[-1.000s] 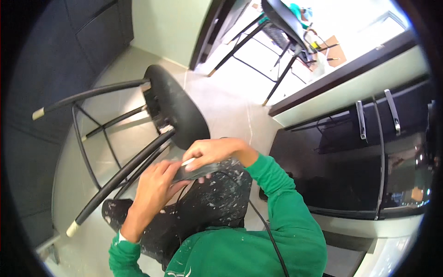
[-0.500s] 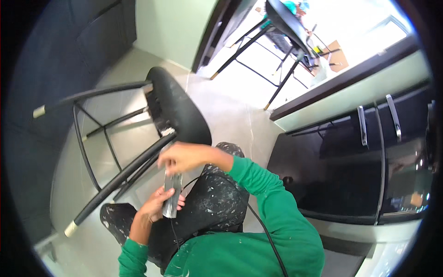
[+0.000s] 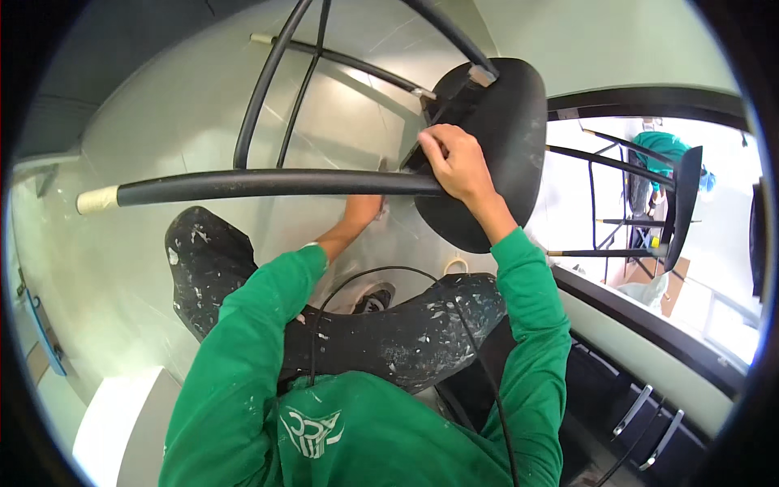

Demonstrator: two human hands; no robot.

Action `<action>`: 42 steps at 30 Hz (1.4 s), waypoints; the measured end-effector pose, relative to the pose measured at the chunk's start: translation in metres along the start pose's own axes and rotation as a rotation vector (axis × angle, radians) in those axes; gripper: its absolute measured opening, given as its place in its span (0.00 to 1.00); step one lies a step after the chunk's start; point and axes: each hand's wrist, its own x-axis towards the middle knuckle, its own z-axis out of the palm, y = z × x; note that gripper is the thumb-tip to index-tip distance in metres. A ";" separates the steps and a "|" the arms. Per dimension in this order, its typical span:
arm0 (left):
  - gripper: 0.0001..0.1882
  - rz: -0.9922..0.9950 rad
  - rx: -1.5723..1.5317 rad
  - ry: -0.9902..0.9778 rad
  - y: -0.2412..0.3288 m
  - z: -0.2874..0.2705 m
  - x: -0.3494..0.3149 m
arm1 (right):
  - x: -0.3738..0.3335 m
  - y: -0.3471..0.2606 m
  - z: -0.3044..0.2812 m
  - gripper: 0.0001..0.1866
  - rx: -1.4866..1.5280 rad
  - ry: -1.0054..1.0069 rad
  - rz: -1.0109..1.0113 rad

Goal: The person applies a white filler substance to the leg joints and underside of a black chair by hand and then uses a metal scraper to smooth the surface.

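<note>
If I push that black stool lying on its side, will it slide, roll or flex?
The stool probably stays stiff: its legs look like rigid tube. The round seat edge could let it rock or roll somewhat. On the glossy floor it likely slides easily, though the right hand steadies it.

**Black stool, green sleeves, speckled trousers**

The overturned stool (image 3: pixel 487 138) has a black round seat and black legs; the nearest leg (image 3: pixel 268 185) ends in a cream-coloured tip. The person's sweatshirt (image 3: pixel 357 422) is bright green, flecked with pale paint spots and bearing a white emblem. The trousers (image 3: pixel 406 337) are black, spattered all over with white specks. A thin black cable (image 3: pixel 479 365) crosses them. The floor (image 3: pixel 162 122) is glossy pale grey-green.
</note>
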 end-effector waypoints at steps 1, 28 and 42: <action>0.12 -0.016 -0.016 0.008 -0.009 0.007 0.015 | 0.003 0.000 0.002 0.11 -0.035 0.058 0.018; 0.18 0.342 0.239 0.626 -0.025 0.066 0.037 | -0.002 -0.011 0.014 0.16 -0.086 0.254 -0.015; 0.19 0.289 0.522 0.341 -0.059 0.063 0.061 | -0.001 -0.002 0.016 0.16 -0.079 0.355 -0.044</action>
